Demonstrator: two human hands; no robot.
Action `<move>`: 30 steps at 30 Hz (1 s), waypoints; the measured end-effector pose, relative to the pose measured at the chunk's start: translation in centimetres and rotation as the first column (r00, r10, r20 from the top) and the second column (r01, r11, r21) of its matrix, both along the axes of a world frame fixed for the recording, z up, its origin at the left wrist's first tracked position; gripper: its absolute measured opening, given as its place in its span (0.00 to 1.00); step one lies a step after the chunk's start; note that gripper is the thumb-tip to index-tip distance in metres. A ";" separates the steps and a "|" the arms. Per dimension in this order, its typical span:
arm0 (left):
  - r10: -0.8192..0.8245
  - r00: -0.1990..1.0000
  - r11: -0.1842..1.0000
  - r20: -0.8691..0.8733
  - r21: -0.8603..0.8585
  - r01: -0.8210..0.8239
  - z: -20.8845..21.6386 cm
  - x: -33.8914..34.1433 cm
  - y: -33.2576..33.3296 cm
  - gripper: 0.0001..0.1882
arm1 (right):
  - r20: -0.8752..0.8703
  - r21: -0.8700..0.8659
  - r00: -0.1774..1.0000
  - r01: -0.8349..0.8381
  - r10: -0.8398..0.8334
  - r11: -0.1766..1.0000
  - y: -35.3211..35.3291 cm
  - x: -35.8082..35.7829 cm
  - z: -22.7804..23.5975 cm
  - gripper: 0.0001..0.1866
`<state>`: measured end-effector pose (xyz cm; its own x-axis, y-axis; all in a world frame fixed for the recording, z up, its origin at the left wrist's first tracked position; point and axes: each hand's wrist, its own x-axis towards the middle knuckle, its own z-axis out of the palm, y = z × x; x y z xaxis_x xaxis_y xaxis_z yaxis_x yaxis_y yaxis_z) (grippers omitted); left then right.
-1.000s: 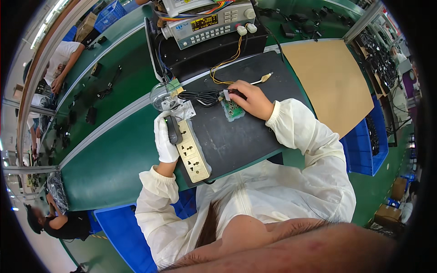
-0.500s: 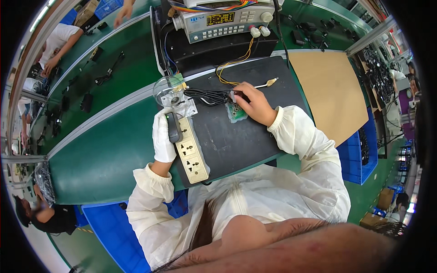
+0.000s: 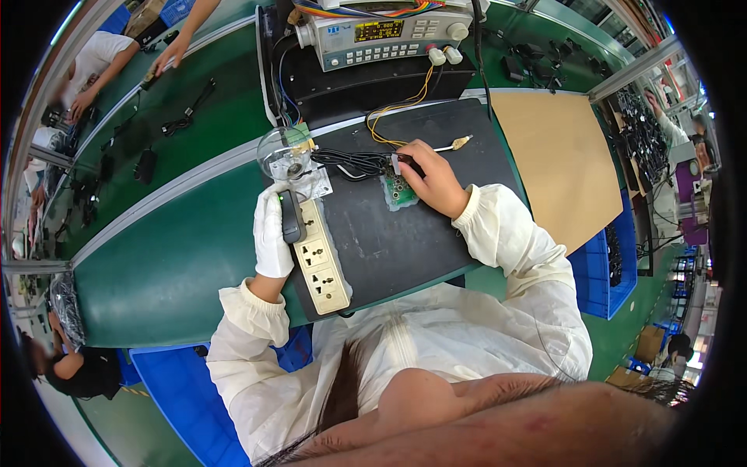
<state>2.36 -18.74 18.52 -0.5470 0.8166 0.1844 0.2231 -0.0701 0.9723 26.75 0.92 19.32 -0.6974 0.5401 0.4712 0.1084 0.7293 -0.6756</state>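
Observation:
My left hand (image 3: 273, 239), in a white glove, is closed around a black power adapter (image 3: 292, 218). The adapter sits on the upper end of a cream power strip (image 3: 320, 269), and a small green light glows on it. My right hand (image 3: 433, 180) is bare, its fingers closed on the dark end of a bundled black cable (image 3: 354, 161). That end meets a green circuit board (image 3: 401, 191), where my fingers hide the contact. Beyond the strip stands a clear round bulb-like cover (image 3: 283, 153) over a small fixture. Both hands work over a black mat (image 3: 389, 261).
A bench power supply (image 3: 389, 37) with a lit display stands at the back. Brown cardboard (image 3: 556, 163) lies at right, above a blue crate (image 3: 595, 280). Another blue crate (image 3: 183, 397) is low at left. A co-worker's hand (image 3: 173, 54) reaches over the far bench.
A green light now shows on the adapter. My hands keep the same grips while the whole view shifts slightly. The co-worker's hand at the far bench has come lower, to a small item.

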 end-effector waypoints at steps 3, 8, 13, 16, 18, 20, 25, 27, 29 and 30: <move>-0.021 1.000 0.999 0.012 -0.040 0.021 0.5 0.1 -0.1 0.23 | -0.005 0.025 1.000 0.013 -0.013 1.000 0.0 0.0 -0.1 0.10; -0.001 1.000 1.000 0.018 -0.022 0.001 1.0 0.4 -0.1 0.21 | 0.002 0.035 1.000 0.016 -0.017 0.999 0.0 -0.1 0.3 0.10; 0.009 1.000 1.000 -0.002 -0.002 -0.009 0.5 0.3 0.0 0.22 | 0.082 0.048 0.996 -0.048 0.044 0.998 -0.2 0.2 0.1 0.10; 0.015 1.000 1.000 0.017 0.005 -0.015 0.5 0.4 0.1 0.22 | 0.069 0.047 0.997 -0.041 0.038 0.998 0.0 0.2 0.1 0.10; 0.015 0.996 1.000 0.088 0.003 -0.015 0.6 0.6 0.1 0.22 | 0.064 0.046 0.997 -0.038 0.035 0.998 0.0 0.2 0.4 0.10; 0.012 0.997 1.000 0.078 -0.002 -0.012 0.6 0.5 -0.1 0.22 | 0.020 0.011 0.997 -0.080 0.080 0.997 -0.1 0.2 0.9 0.10; -0.006 0.998 1.000 0.057 0.007 0.005 0.2 0.2 -0.1 0.23 | -0.039 0.089 0.993 -0.104 0.108 0.991 0.7 0.5 0.7 0.10; -0.010 0.999 1.000 0.053 0.011 0.009 0.2 0.2 -0.1 0.23 | -0.025 0.122 0.996 -0.081 0.085 0.989 0.8 0.7 0.8 0.10; -0.008 0.997 1.000 0.082 0.003 0.008 0.3 0.3 -0.1 0.23 | 0.007 0.188 1.000 -0.031 0.031 0.982 0.9 0.7 1.0 0.10; -0.007 0.995 1.000 0.096 -0.001 0.008 0.4 0.3 -0.1 0.23 | 0.006 0.188 0.999 -0.032 0.032 0.982 0.8 0.7 1.0 0.10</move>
